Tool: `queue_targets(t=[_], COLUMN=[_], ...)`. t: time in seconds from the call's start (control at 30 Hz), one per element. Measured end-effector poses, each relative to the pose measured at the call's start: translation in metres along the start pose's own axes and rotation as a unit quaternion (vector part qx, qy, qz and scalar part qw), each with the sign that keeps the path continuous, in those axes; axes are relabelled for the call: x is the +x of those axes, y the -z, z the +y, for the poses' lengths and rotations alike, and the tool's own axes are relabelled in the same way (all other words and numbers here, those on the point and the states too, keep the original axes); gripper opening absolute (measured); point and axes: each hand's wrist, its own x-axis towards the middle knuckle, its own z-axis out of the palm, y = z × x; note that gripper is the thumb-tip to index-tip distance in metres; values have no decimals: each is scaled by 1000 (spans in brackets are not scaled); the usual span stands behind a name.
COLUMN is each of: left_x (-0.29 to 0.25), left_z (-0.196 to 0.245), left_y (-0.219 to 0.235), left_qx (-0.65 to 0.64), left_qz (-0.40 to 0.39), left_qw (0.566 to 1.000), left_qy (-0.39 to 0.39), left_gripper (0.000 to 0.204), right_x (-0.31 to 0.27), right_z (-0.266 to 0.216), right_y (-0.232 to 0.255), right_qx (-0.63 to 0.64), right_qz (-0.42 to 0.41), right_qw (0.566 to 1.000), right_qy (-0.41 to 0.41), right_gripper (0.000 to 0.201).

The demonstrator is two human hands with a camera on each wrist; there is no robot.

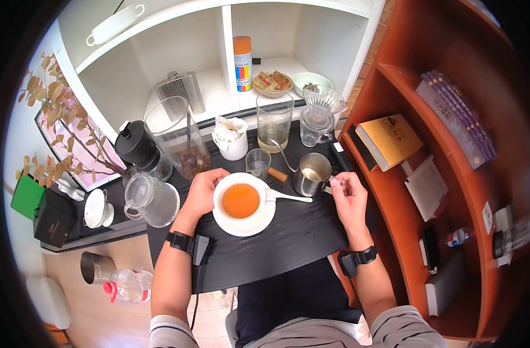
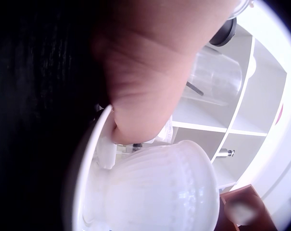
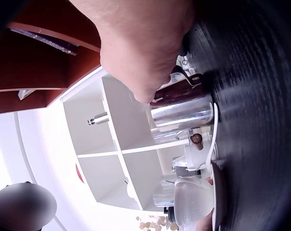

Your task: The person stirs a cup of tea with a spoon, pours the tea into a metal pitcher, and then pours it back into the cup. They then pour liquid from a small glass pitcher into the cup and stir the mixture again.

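Note:
In the head view a white cup [image 2: 160, 192] of orange-brown tea [image 1: 240, 200] stands on a white saucer [image 1: 247, 230] at the table's middle. My left hand [image 1: 202, 192] grips the saucer's far left edge, its fingertips partly hidden by the cup. A white spoon [image 1: 291, 198] lies across the saucer's right side, its handle jutting past the rim. To the right, a stainless steel pitcher [image 1: 307, 182] stands on the table, and my right hand [image 1: 351, 200] pinches its handle. From the right wrist, the fingers overlap the pitcher's handle side.
Behind the saucer are a small glass [image 1: 258, 163], a tall glass [image 1: 275, 124], a white mug [image 1: 230, 142] and a glass dripper [image 1: 322, 110]. A glass jug [image 1: 152, 200] and black grinder [image 1: 138, 145] stand at left. A red-brown bookshelf [image 1: 392, 191] borders the right.

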Motion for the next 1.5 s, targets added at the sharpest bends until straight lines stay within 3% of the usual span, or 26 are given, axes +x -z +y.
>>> queue_targets(t=[0.7, 0.97, 1.13, 1.2, 1.5], left_x=[1, -1, 0, -1, 2], left_z=[-8, 3, -2, -2, -9], left_y=[-1, 0, -1, -1, -3], left_qx=[44, 92, 84, 22, 35], left_qz=[32, 31, 30, 17, 26], left_qw=[998, 995, 995, 1000, 999], left_qy=[13, -21, -34, -11, 0], left_gripper=[19, 21, 21, 20, 16], right_x=[5, 4, 6, 6, 6], right_z=[13, 10, 12, 7, 12], right_y=[-3, -3, -4, -2, -4], right_qx=[-5, -2, -5, -20, -36], right_qz=[-4, -2, -8, -16, -17], right_qw=[1000, 1000, 1000, 1000, 999], right_qy=[3, -7, -6, -9, -16], right_gripper=[18, 19, 21, 20, 23])
